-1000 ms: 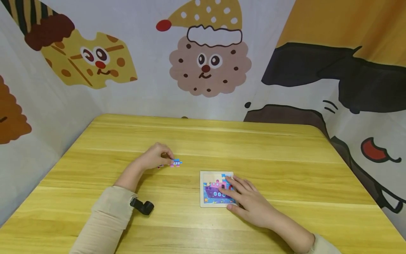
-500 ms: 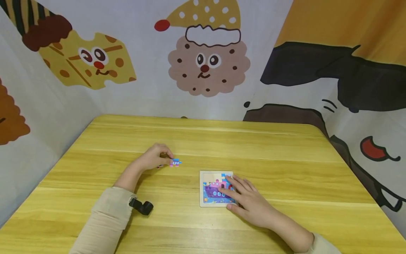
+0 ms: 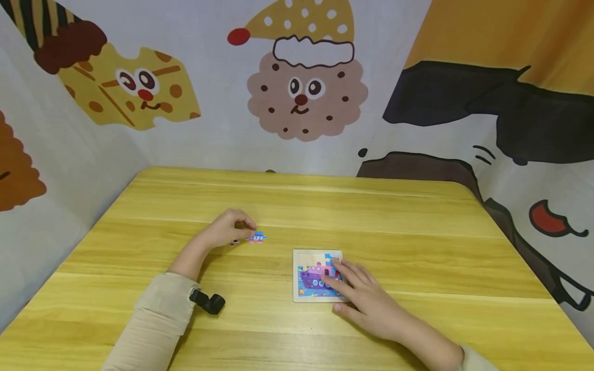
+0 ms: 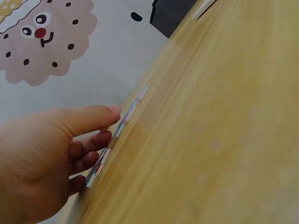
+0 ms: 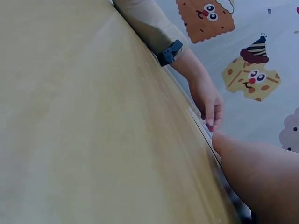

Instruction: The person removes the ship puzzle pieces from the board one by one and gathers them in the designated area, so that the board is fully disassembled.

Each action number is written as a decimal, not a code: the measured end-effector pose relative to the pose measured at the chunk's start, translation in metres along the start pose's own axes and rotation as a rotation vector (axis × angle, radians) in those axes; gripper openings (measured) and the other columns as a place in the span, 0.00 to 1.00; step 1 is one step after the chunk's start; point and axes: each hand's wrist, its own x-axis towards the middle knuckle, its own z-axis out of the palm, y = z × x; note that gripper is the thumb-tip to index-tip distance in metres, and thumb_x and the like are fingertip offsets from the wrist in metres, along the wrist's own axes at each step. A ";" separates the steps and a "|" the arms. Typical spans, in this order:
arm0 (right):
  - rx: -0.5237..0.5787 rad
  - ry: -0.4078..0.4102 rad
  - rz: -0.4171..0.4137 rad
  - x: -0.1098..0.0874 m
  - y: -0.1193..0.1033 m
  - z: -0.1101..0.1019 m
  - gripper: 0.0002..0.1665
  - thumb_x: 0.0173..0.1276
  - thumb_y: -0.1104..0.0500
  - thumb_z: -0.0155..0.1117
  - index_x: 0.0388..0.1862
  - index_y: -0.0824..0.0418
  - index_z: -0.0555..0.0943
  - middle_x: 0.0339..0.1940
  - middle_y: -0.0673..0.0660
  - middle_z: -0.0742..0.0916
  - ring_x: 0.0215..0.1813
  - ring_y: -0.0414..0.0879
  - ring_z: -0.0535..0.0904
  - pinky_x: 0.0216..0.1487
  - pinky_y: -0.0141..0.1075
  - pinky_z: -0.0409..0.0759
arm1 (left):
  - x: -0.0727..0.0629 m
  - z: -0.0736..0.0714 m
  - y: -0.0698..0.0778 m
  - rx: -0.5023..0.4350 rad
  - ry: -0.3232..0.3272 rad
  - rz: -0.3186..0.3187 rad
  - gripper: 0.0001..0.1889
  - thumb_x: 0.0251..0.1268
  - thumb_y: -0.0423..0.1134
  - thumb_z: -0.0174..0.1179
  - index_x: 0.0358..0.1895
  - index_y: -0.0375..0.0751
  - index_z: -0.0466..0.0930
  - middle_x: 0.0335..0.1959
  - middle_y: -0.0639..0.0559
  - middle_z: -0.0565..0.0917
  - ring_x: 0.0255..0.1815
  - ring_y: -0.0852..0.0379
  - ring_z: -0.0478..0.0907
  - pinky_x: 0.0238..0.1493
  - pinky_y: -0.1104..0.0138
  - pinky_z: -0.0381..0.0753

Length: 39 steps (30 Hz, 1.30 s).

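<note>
Over tray edge [image 3: 295,278], right hand [image 3: 371,305] lies loose; well apart, left hand's [image 3: 226,229] grip unclear.

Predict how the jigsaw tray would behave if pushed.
Lying flat on the table, the jigsaw tray would likely slide, not tip. The right hand, lying partly over it, might hold it back. Its straight rim suggests stiffness.

Behind a wood-grain table [image 3: 417,226] rises a white backdrop [image 3: 209,144] printed with cartoon snacks [image 3: 306,116].

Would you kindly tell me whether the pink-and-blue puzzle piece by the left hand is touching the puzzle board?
Apart: the head view shows bare tabletop between the puzzle piece and the puzzle board.
</note>
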 end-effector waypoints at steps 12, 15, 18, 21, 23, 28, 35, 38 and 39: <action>-0.060 0.024 -0.064 -0.008 -0.009 0.003 0.32 0.73 0.42 0.51 0.74 0.44 0.62 0.77 0.53 0.56 0.75 0.57 0.49 0.67 0.59 0.47 | 0.004 0.007 0.009 0.018 0.099 0.036 0.11 0.61 0.34 0.65 0.45 0.34 0.82 0.41 0.46 0.81 0.35 0.53 0.76 0.34 0.63 0.79; -0.060 0.028 -0.081 -0.009 -0.010 0.004 0.32 0.74 0.42 0.51 0.74 0.44 0.62 0.77 0.53 0.56 0.75 0.56 0.49 0.68 0.57 0.46 | 0.006 0.011 0.013 0.033 0.138 0.082 0.11 0.60 0.33 0.66 0.44 0.33 0.83 0.41 0.46 0.82 0.41 0.51 0.77 0.45 0.59 0.77; -0.065 0.028 -0.091 -0.010 -0.010 0.004 0.31 0.74 0.43 0.50 0.74 0.44 0.62 0.77 0.53 0.56 0.75 0.56 0.49 0.70 0.53 0.42 | 0.007 0.016 0.017 0.039 0.166 0.106 0.10 0.59 0.33 0.66 0.43 0.33 0.83 0.42 0.46 0.82 0.45 0.49 0.75 0.50 0.54 0.74; -0.075 0.023 -0.096 -0.010 -0.010 0.005 0.32 0.74 0.43 0.49 0.75 0.44 0.61 0.78 0.53 0.55 0.76 0.56 0.48 0.71 0.48 0.38 | 0.008 0.022 0.023 0.033 0.181 0.108 0.10 0.59 0.34 0.67 0.43 0.35 0.84 0.41 0.48 0.80 0.46 0.49 0.72 0.49 0.53 0.74; -0.082 0.016 -0.096 -0.010 -0.009 0.004 0.32 0.75 0.42 0.49 0.75 0.44 0.60 0.78 0.52 0.55 0.76 0.55 0.48 0.72 0.46 0.36 | 0.009 0.027 0.027 0.025 0.181 0.122 0.10 0.59 0.35 0.67 0.42 0.36 0.84 0.40 0.49 0.80 0.46 0.50 0.71 0.47 0.55 0.75; -0.078 -0.004 -0.088 -0.010 -0.010 0.003 0.32 0.75 0.42 0.48 0.75 0.43 0.59 0.78 0.52 0.54 0.76 0.55 0.47 0.71 0.44 0.32 | 0.012 0.041 0.040 0.025 0.173 0.182 0.09 0.58 0.34 0.67 0.41 0.37 0.84 0.37 0.52 0.81 0.44 0.51 0.72 0.46 0.56 0.76; -0.078 0.001 -0.088 -0.011 -0.009 0.003 0.32 0.75 0.42 0.48 0.75 0.43 0.59 0.78 0.52 0.55 0.76 0.55 0.48 0.71 0.46 0.35 | 0.015 0.061 0.058 0.007 0.133 0.200 0.08 0.58 0.35 0.67 0.40 0.38 0.85 0.37 0.57 0.81 0.45 0.53 0.72 0.47 0.55 0.73; -0.074 0.000 -0.085 -0.012 -0.008 0.004 0.31 0.75 0.43 0.48 0.75 0.42 0.59 0.78 0.52 0.55 0.76 0.55 0.47 0.71 0.44 0.33 | 0.016 0.069 0.062 -0.001 0.112 0.222 0.07 0.58 0.36 0.68 0.39 0.39 0.85 0.36 0.58 0.81 0.45 0.53 0.71 0.45 0.55 0.73; -0.072 -0.001 -0.084 -0.012 -0.008 0.004 0.31 0.75 0.43 0.48 0.75 0.42 0.59 0.78 0.52 0.55 0.76 0.55 0.47 0.71 0.44 0.33 | 0.016 0.072 0.064 -0.002 0.105 0.229 0.07 0.58 0.36 0.68 0.39 0.39 0.86 0.35 0.59 0.81 0.44 0.53 0.71 0.45 0.56 0.73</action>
